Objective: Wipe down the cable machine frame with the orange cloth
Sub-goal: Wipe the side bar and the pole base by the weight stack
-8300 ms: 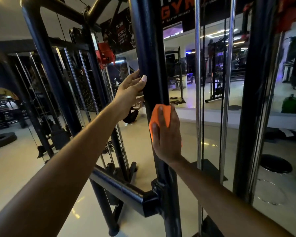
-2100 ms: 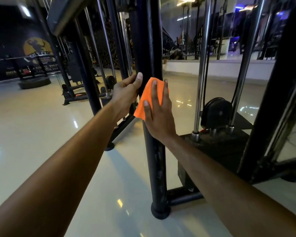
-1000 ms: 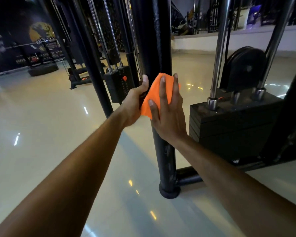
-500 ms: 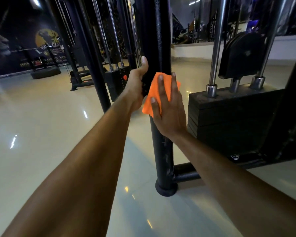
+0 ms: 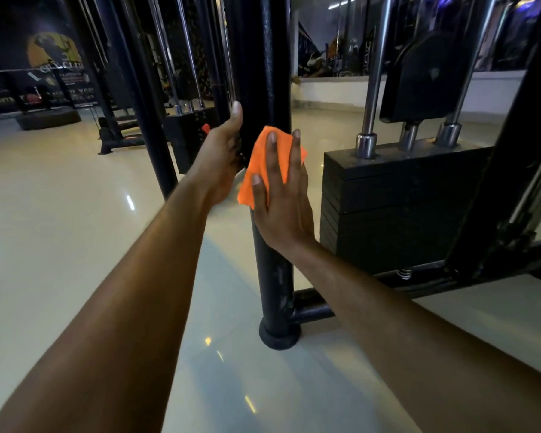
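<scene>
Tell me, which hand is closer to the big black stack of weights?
Right. The right hand presses the orange cloth on the post just beside the weight stack; the left hand grips the post's far side.

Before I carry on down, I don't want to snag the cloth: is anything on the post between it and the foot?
Nothing visible. The cloth sits flat under the right hand on the post; below it the post runs bare to the crossbar joint just above the foot.

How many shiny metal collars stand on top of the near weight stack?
3, in a row on the weight stack: left collar, middle collar, right collar. More could be hidden behind the frame.
</scene>
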### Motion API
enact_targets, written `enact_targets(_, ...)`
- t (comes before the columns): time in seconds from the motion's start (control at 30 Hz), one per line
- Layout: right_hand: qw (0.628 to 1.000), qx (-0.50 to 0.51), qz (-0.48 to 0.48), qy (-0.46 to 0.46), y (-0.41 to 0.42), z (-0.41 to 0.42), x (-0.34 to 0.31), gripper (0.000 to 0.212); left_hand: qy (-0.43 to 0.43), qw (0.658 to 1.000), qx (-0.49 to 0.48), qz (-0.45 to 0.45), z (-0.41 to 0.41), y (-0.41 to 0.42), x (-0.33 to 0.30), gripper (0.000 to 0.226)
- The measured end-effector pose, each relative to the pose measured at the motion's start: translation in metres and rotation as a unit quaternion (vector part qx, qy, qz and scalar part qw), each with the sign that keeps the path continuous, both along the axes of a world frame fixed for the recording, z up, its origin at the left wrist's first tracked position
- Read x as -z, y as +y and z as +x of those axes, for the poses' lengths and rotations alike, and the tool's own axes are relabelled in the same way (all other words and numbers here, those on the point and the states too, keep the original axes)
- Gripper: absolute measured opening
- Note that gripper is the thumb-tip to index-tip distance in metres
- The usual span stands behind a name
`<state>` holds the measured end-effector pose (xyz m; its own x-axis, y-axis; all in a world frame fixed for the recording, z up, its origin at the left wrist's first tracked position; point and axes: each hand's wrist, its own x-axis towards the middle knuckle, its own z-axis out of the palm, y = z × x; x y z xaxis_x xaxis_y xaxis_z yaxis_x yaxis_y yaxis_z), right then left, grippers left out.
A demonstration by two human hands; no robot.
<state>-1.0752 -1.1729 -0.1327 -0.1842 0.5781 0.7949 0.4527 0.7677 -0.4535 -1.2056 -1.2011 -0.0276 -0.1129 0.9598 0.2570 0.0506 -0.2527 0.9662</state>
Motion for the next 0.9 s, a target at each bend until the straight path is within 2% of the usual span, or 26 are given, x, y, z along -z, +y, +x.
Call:
enact_targets(0.2,0.990,0.089,-0.025,-0.110,-0.009,0.007,0.109,0.079,0.034,0.999,-0.025,-0.026,-0.011,-0.009,0.063,0.067)
enact_targets(0.27,0.983,0.126,-0.014,-0.129,-0.009,0.005,0.110,0.079,0.032,0.999,-0.027,-0.032,-0.014,-0.013,0.079,0.061)
enact_targets(0.37,0.983,0.149,0.003,-0.109,-0.006,-0.002,0.087,0.075,0.010,0.999,-0.020,-0.034,-0.017,-0.013,0.092,0.057)
enact_targets(0.5,0.991,0.114,-0.005,-0.076,-0.003,-0.010,0.081,0.073,0.005,0.999,-0.028,-0.022,-0.019,-0.009,0.098,0.062)
enact_targets(0.6,0.989,0.106,-0.011,-0.105,-0.001,-0.008,0.106,0.075,0.014,0.999,-0.034,-0.028,-0.018,-0.009,0.106,0.058)
enact_targets(0.73,0.975,0.161,-0.035,-0.150,-0.012,0.000,0.139,0.077,0.031,0.998,-0.037,-0.045,-0.017,-0.011,0.123,0.061)
enact_targets(0.83,0.968,0.188,-0.028,-0.161,-0.013,-0.003,0.134,0.076,0.036,0.997,-0.035,-0.050,-0.019,-0.012,0.125,0.061)
enact_targets(0.9,0.972,0.171,-0.005,-0.163,-0.008,-0.001,0.126,0.076,0.045,0.997,-0.029,-0.051,-0.020,-0.012,0.123,0.062)
